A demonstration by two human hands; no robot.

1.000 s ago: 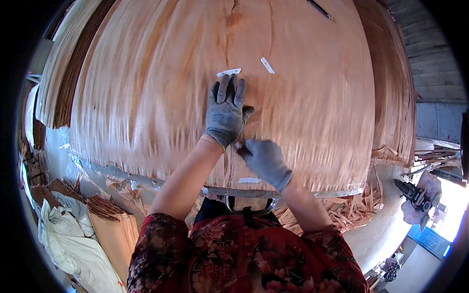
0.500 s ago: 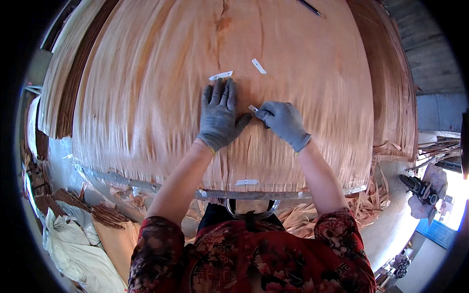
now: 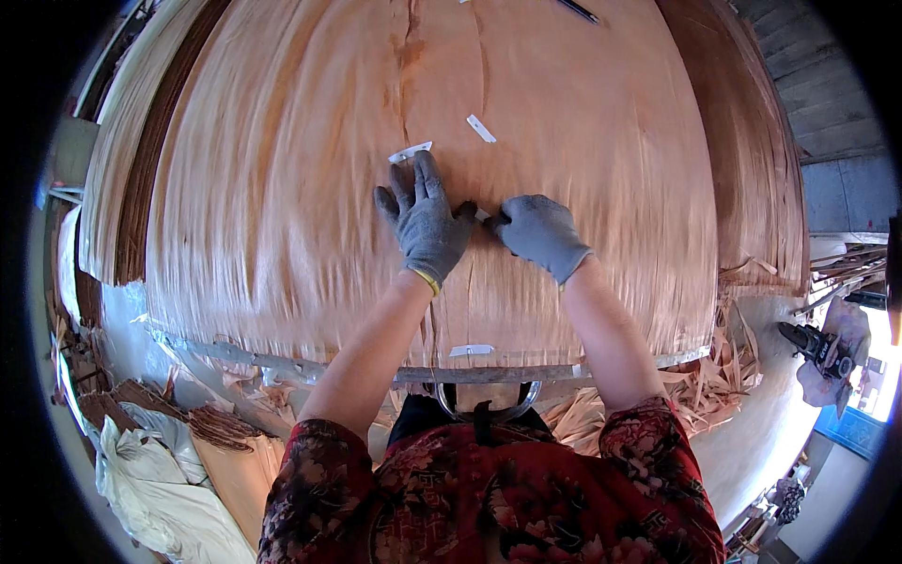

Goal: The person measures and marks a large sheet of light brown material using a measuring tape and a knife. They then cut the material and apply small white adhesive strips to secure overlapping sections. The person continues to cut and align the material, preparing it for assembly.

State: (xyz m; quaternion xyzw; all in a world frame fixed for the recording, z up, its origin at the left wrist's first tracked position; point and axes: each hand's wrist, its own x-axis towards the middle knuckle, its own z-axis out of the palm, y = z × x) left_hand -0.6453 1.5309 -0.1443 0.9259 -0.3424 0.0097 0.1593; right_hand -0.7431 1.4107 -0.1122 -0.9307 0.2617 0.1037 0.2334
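Note:
A wide sheet of wood veneer (image 3: 583, 141) lies before me, with dark lengthwise splits and rippled grain near its front edge. My left hand (image 3: 430, 224), in a grey glove, rests on it with fingers spread. Its fingertips are just below a white tape strip (image 3: 411, 151), and its thumb is at the left end of a small white tape piece (image 3: 482, 215). My right hand (image 3: 542, 232), also gloved, is closed with its fingertips at that piece's other end. A second white strip (image 3: 481, 128) lies farther up, and another strip (image 3: 472, 350) is near the front edge.
A dark pen (image 3: 578, 10) lies at the far side of the veneer. Stacked veneer edges (image 3: 150, 150) flank it on the left, darker sheets (image 3: 752, 169) on the right. Scraps (image 3: 700, 399) litter the floor below. White sheeting (image 3: 155, 479) is at lower left, a black clamp-like device (image 3: 813, 350) at right.
My left thumb has moved up onto the small tape piece, and the left fingers have spread. My right hand stays close beside it. The whole view has shifted slightly.

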